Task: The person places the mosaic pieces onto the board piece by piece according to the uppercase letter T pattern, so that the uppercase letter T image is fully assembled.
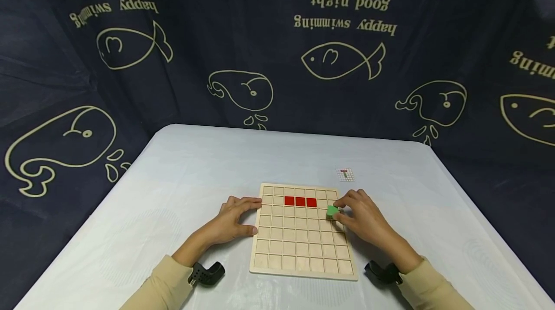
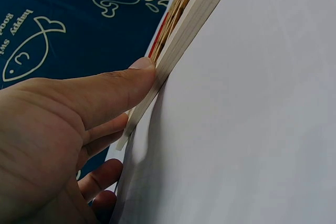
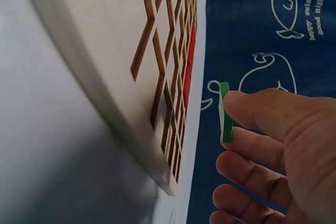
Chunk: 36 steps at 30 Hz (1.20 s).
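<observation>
A wooden grid board (image 1: 295, 247) with raised square cells lies on the table. Three red square tiles (image 1: 300, 201) sit side by side in its second row from the far edge. My left hand (image 1: 228, 221) rests at the board's left side, with fingertips and thumb touching the edge and nothing held; the left wrist view shows the thumb (image 2: 123, 85) against the wooden rim. Between thumb and forefinger, my right hand (image 1: 365, 216) pinches a green square tile (image 1: 332, 211) over the right part of the board. Seen in the right wrist view, the green tile (image 3: 227, 113) stands on edge, raised above the grid.
Behind the board's far right corner lies a small pattern card (image 1: 345, 175) with a grid and a red and green T-like figure. A white cloth covers the table (image 1: 208, 155). Dark blue curtain (image 1: 277, 35) with fish and whale drawings hangs behind it.
</observation>
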{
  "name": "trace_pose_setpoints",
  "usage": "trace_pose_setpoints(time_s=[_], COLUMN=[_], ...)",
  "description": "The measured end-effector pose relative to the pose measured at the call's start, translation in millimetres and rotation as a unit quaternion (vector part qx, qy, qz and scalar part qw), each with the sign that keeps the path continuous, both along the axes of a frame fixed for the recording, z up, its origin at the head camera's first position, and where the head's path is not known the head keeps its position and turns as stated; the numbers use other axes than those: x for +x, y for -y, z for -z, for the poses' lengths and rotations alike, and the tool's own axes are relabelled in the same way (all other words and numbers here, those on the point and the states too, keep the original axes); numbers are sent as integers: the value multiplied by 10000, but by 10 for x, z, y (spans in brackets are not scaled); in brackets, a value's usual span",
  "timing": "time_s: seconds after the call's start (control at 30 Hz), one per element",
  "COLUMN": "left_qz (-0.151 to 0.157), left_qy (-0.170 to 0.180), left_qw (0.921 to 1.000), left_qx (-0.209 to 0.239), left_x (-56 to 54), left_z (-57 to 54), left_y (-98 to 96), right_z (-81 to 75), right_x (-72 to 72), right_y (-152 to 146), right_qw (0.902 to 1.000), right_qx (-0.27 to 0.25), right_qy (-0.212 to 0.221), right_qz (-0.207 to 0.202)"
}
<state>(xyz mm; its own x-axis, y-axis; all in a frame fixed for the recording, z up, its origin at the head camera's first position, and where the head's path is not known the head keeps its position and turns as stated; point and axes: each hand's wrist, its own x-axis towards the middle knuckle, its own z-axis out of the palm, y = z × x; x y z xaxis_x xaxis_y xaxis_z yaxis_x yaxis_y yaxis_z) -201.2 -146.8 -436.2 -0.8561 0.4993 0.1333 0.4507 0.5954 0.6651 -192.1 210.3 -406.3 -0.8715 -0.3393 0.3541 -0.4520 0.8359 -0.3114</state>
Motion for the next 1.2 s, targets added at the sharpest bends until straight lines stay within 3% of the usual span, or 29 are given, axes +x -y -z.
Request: trace_pose_setpoints(time_s=[0.8, 1.2], left_qz=[20, 0], left_qy=[-36, -27], left_qw=[10000, 10000], left_qx=[-8, 4], left_x=[-2, 0], left_z=[4, -7], left_y=[4, 1], right_z=[36, 35], right_x=[-162, -199], right_y=[273, 405], right_qw=[9982, 9978], right_qx=[-247, -154], right_qy=[351, 317], right_qz=[-430, -561])
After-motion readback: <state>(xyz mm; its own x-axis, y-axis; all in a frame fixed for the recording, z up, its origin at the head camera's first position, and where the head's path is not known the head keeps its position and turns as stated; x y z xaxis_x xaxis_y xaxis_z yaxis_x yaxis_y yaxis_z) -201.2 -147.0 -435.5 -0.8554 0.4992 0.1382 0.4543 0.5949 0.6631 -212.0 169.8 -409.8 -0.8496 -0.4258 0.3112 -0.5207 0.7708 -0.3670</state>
